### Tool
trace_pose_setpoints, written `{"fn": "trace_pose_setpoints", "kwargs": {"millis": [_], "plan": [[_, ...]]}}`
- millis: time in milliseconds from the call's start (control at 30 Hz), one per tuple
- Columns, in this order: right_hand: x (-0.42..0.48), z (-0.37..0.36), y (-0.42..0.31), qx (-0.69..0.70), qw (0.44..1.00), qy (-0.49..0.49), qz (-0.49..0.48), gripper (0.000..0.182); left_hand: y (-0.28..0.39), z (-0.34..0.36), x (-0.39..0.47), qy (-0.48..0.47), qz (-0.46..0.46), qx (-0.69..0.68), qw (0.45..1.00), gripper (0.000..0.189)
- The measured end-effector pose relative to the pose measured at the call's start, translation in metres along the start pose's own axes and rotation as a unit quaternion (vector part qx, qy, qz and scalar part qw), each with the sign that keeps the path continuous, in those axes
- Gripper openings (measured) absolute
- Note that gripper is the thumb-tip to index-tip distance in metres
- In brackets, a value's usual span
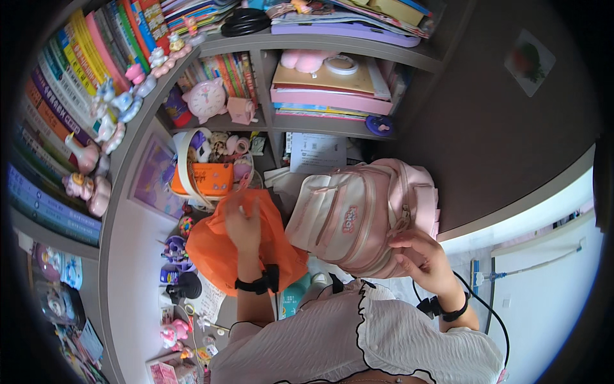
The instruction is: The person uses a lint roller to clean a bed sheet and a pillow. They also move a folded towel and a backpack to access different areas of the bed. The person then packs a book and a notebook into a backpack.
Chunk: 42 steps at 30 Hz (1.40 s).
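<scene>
A crumpled orange bag (206, 240) lies on the desk, and my left hand (243, 223) is over its upper part, slightly blurred. Whether that hand grips the bag's fabric is unclear. Just right of the bag, a pink and white backpack (355, 216) stands or leans against the dark side panel. My right hand (424, 259) is by the backpack's lower right side, fingers curved and apart, near its zipper pull cord. Nothing shows in that hand. Both wrists wear black bands.
Behind the orange bag stands a white-handled basket (184, 163) with small toys and an orange box. Shelves (321, 43) of books and papers rise behind. Figurines, a black round object (184, 286) and a paper sheet (208, 297) lie at left. A teal item (293, 295) is near my front.
</scene>
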State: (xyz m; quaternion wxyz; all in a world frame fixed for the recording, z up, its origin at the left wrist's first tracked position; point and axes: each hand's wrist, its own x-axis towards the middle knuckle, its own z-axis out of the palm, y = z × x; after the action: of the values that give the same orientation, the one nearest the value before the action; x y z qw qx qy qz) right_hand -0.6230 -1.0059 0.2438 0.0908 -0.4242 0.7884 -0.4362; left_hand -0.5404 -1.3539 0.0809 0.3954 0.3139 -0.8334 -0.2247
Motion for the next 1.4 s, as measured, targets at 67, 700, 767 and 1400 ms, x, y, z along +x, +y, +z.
{"fn": "trace_pose_setpoints", "kwargs": {"millis": [67,700,767,1400], "plan": [[-0.012,0.006,0.010,-0.047,0.998,0.033,-0.016,0.017,-0.016,-0.025,-0.004,0.014,0.008,0.107,0.994,0.054],[-0.052,0.024,0.054,-0.315,0.928,0.189,-0.062,0.060,-0.008,0.178,0.092,-0.373,-0.179,-0.028,0.910,0.053],[-0.055,0.020,0.057,-0.318,0.929,0.183,-0.052,0.058,-0.017,0.226,0.104,-0.387,-0.180,0.031,0.904,0.056],[-0.053,0.019,0.066,-0.377,0.902,0.202,-0.062,0.051,-0.046,0.285,0.100,-0.473,-0.389,-0.334,0.717,0.025]]}}
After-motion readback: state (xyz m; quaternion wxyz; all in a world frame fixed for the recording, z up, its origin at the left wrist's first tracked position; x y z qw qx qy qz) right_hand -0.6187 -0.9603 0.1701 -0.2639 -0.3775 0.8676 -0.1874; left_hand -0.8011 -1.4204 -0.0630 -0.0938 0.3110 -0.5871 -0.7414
